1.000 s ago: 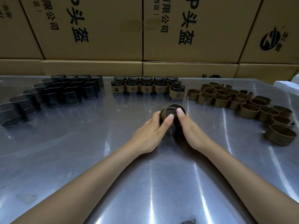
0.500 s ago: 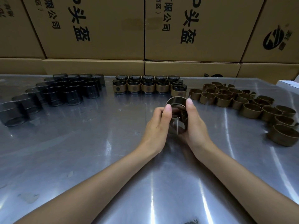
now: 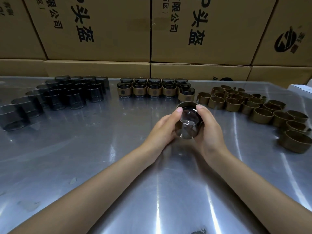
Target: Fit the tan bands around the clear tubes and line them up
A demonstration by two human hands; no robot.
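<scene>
Tilted nearer now, glossy clear tube (image 3: 187, 123) with tan band (image 3: 186, 104); both hands' grip clasps it.

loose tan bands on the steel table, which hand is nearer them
Right. The right hand grips the clear glass tube on the side facing the loose tan bands; the left hand holds its far side.

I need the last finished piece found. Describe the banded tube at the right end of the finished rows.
On the metal table, find the banded tubes at the back centre. The end tube stands nearest the loose tan bands; unlike its neighbours, it sits forward of the row.
</scene>
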